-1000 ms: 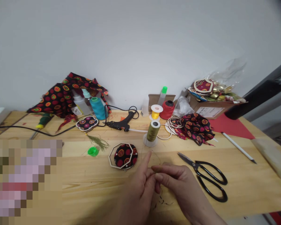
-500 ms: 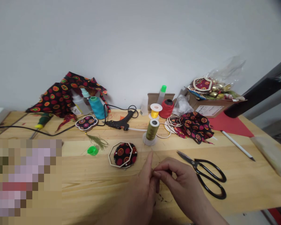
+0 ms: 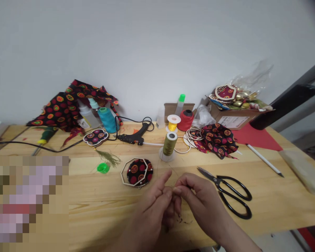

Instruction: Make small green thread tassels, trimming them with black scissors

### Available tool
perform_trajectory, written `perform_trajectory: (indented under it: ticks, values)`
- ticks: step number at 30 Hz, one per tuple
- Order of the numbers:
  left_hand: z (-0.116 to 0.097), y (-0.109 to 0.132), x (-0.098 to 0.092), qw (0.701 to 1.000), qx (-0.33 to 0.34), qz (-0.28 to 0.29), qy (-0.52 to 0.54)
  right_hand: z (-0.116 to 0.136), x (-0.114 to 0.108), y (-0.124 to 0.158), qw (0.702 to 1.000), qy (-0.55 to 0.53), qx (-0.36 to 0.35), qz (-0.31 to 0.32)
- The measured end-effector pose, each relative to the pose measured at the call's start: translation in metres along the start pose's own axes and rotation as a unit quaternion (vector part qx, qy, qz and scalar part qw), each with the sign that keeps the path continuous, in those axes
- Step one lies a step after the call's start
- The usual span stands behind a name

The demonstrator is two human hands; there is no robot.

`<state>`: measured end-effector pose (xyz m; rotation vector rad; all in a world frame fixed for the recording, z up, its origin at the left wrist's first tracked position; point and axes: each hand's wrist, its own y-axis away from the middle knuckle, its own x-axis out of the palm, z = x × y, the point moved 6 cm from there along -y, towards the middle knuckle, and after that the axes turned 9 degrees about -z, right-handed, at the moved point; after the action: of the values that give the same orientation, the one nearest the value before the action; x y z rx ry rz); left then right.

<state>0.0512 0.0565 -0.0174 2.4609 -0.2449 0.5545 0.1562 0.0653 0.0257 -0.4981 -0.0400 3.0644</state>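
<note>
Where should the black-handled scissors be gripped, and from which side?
Probably best by the handle loops of the scissors, coming from the near right with the right hand, the closer of the two hands. They lie flat, blades pointing away and left, while the loops spread to the near right, leaving open gaps for fingers.

A: Tabletop [image 3: 89, 190]: smooth wood, grain showing. Scissors [image 3: 216, 180]?
B: Metal blades [image 3: 207, 173], glossy black handles [image 3: 249, 198]. Olive thread [image 3: 169, 145]?
A: Matt. Green cup [image 3: 103, 168]?
B: Shiny plastic. Patterned cloth [image 3: 219, 140]: matt, wrinkled.
</note>
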Motion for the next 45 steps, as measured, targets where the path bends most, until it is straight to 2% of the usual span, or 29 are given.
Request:
perform_trajectory:
  ticks: [5, 8, 10, 13, 15, 20, 23, 29, 40, 45]
  values:
    - [-0.006, 0.002, 0.001, 1.0, 0.008, -0.008, -0.006, -0.004, 0.0, -0.001, 0.997, -0.066, 0.043, -0.002]
    - [-0.008, 0.002, 0.001, 1.0, 0.015, -0.006, -0.014, -0.017, -0.008, 0.0, 0.989, -0.112, 0.072, -0.057]
    - [-0.01, 0.002, 0.0, 1.0, 0.021, -0.012, -0.007, -0.031, -0.011, 0.002, 0.977, -0.158, 0.116, -0.083]
    - [-0.013, 0.002, 0.0, 0.999, 0.039, -0.028, -0.006, -0.051, -0.004, 0.008, 0.947, -0.242, 0.201, -0.06]
    - [-0.016, 0.002, 0.001, 0.998, 0.055, -0.03, -0.024, -0.054, 0.003, 0.01, 0.931, -0.282, 0.226, -0.04]
    - [-0.021, 0.007, 0.0, 0.987, 0.107, -0.046, -0.107, -0.032, 0.014, 0.012, 0.935, -0.315, 0.162, 0.012]
    - [-0.021, 0.01, -0.003, 0.977, 0.136, -0.062, -0.154, -0.028, 0.013, 0.012, 0.948, -0.284, 0.139, -0.025]
    - [-0.02, 0.009, -0.002, 0.967, 0.165, -0.047, -0.19, -0.03, 0.011, 0.01, 0.955, -0.259, 0.117, -0.081]
    - [-0.015, 0.009, -0.001, 0.975, 0.146, -0.007, -0.169, -0.027, 0.006, 0.007, 0.968, -0.204, 0.097, -0.111]
    - [-0.017, 0.009, -0.002, 0.981, 0.129, -0.003, -0.143, -0.022, 0.006, 0.007, 0.972, -0.197, 0.082, -0.098]
